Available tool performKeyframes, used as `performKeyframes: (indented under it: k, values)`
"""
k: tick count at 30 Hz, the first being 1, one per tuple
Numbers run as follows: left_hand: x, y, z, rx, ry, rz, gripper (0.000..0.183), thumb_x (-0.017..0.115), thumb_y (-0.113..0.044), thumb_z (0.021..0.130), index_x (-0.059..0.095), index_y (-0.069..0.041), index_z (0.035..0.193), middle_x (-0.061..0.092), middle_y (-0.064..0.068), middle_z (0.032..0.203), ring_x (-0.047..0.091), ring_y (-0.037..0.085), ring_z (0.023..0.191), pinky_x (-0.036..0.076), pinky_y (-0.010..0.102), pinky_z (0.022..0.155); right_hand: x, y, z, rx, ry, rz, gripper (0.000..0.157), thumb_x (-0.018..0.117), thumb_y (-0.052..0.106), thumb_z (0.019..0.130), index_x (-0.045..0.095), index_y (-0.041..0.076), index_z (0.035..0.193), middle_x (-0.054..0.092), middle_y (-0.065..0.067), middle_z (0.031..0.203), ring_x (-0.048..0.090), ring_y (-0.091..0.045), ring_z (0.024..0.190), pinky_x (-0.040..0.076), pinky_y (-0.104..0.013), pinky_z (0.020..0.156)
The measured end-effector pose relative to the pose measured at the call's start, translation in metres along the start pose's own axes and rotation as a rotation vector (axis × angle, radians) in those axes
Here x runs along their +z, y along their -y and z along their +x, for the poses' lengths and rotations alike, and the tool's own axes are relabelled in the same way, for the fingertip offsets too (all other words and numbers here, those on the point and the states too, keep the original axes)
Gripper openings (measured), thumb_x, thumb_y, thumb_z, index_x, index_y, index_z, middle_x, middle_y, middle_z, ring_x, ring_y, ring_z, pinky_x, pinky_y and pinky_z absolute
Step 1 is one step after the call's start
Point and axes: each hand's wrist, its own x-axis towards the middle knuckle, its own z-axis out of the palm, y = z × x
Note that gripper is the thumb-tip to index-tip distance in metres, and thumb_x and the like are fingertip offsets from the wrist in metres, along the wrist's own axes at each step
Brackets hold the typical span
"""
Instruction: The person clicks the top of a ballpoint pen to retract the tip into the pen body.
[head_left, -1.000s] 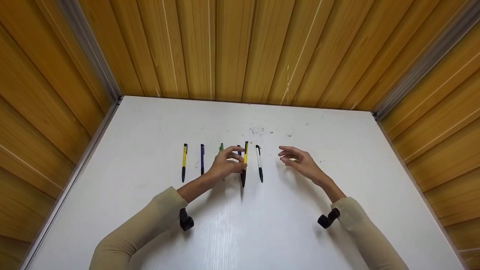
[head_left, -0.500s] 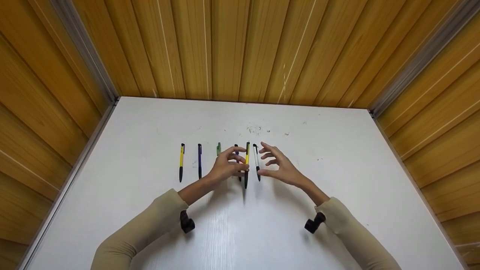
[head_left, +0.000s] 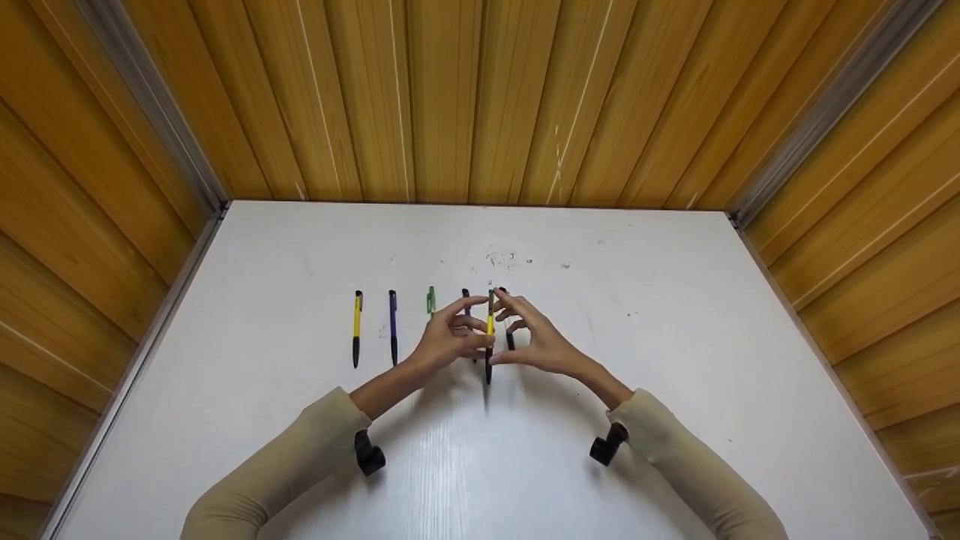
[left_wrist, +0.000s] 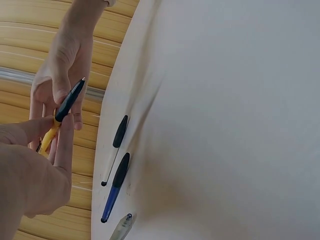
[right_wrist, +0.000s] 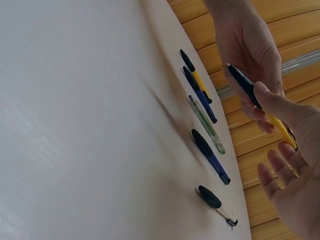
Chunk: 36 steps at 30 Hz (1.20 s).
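My left hand pinches a yellow pen with a black grip, held over the table. In the left wrist view its bare writing tip points up and away. My right hand reaches to the same pen from the right. Its thumb lies at the black grip, while its other fingers are spread out beyond the pen. In the head view its index fingertip is right at the pen's top end. A white pen with black ends lies below, mostly covered by my right hand in the head view.
In a row on the white table lie another yellow pen, a blue pen, a green pen and a second blue pen, partly hidden by my left hand. Yellow plank walls border the table.
My right hand has come in leftward from the right side of the table to the yellow pen. My left hand has kept its pinch on that pen, nearly in place.
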Motion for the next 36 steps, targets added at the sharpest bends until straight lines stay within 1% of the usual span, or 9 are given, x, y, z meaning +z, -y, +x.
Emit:
performKeyframes:
  k: [4, 7, 10, 14, 17, 22, 29, 36]
  values:
    - [-0.001, 0.000, -0.002, 0.011, 0.023, -0.004, 0.068, 0.070, 0.007, 0.090, 0.045, -0.005, 0.152, 0.073, 0.011, 0.104, 0.075, 0.015, 0.086, 0.066, 0.041, 0.084, 0.000, -0.001, 0.001, -0.013, -0.003, 0.009, 0.106, 0.089, 0.001, 0.075, 0.025, -0.003, 0.159, 0.050, -0.025, 0.138, 0.053, -0.044, 0.125, 0.054, -0.062, 0.098]
    - [-0.002, 0.000, -0.004, 0.031, 0.051, 0.001, 0.067, 0.067, 0.007, 0.092, 0.043, -0.003, 0.153, 0.072, 0.012, 0.104, 0.075, 0.014, 0.087, 0.066, 0.041, 0.085, 0.000, -0.001, 0.000, -0.005, -0.010, 0.012, 0.106, 0.088, -0.004, 0.073, 0.025, -0.005, 0.159, 0.049, -0.029, 0.138, 0.052, -0.049, 0.125, 0.052, -0.066, 0.097]
    - [-0.002, 0.002, -0.004, 0.047, 0.057, 0.003, 0.067, 0.068, 0.006, 0.091, 0.043, -0.001, 0.153, 0.070, 0.011, 0.104, 0.075, 0.013, 0.087, 0.066, 0.041, 0.087, 0.000, 0.005, 0.000, 0.003, -0.012, 0.017, 0.104, 0.086, -0.007, 0.074, 0.025, -0.009, 0.157, 0.048, -0.033, 0.137, 0.051, -0.054, 0.124, 0.051, -0.070, 0.097]
    - [-0.002, 0.005, -0.003, 0.053, 0.042, -0.001, 0.067, 0.068, 0.006, 0.091, 0.042, -0.001, 0.153, 0.069, 0.014, 0.107, 0.075, 0.014, 0.089, 0.065, 0.039, 0.089, -0.001, 0.021, 0.000, 0.005, -0.007, 0.037, 0.099, 0.085, -0.007, 0.075, 0.026, -0.012, 0.155, 0.048, -0.035, 0.135, 0.050, -0.056, 0.122, 0.050, -0.071, 0.096]
    - [-0.001, 0.006, -0.004, 0.044, 0.040, -0.010, 0.068, 0.067, 0.006, 0.092, 0.040, -0.001, 0.154, 0.067, 0.014, 0.109, 0.075, 0.016, 0.091, 0.065, 0.038, 0.089, -0.001, 0.030, 0.000, -0.004, -0.003, 0.040, 0.097, 0.085, -0.007, 0.076, 0.027, -0.014, 0.154, 0.049, -0.035, 0.134, 0.051, -0.057, 0.120, 0.052, -0.069, 0.094]
    - [0.000, 0.004, -0.003, 0.021, 0.016, -0.017, 0.068, 0.067, 0.006, 0.091, 0.042, -0.004, 0.154, 0.066, 0.010, 0.106, 0.076, 0.018, 0.089, 0.066, 0.039, 0.086, -0.002, 0.030, 0.002, -0.009, 0.000, 0.050, 0.098, 0.085, -0.007, 0.075, 0.027, -0.015, 0.153, 0.049, -0.035, 0.134, 0.050, -0.058, 0.120, 0.052, -0.070, 0.094]
    - [0.001, 0.001, -0.002, 0.006, -0.014, 0.000, 0.068, 0.068, 0.007, 0.090, 0.045, -0.004, 0.152, 0.067, 0.010, 0.104, 0.074, 0.014, 0.086, 0.066, 0.039, 0.085, -0.004, 0.030, 0.003, -0.002, 0.003, 0.042, 0.098, 0.086, -0.006, 0.075, 0.027, -0.015, 0.153, 0.050, -0.034, 0.135, 0.051, -0.054, 0.122, 0.052, -0.069, 0.095]
    - [0.002, -0.002, -0.003, -0.003, -0.025, -0.014, 0.070, 0.069, 0.010, 0.088, 0.046, -0.003, 0.152, 0.067, 0.007, 0.098, 0.073, 0.012, 0.082, 0.066, 0.037, 0.085, -0.005, 0.033, 0.003, -0.003, 0.009, 0.070, 0.098, 0.085, -0.008, 0.074, 0.027, -0.015, 0.153, 0.049, -0.035, 0.136, 0.050, -0.057, 0.123, 0.050, -0.072, 0.094]
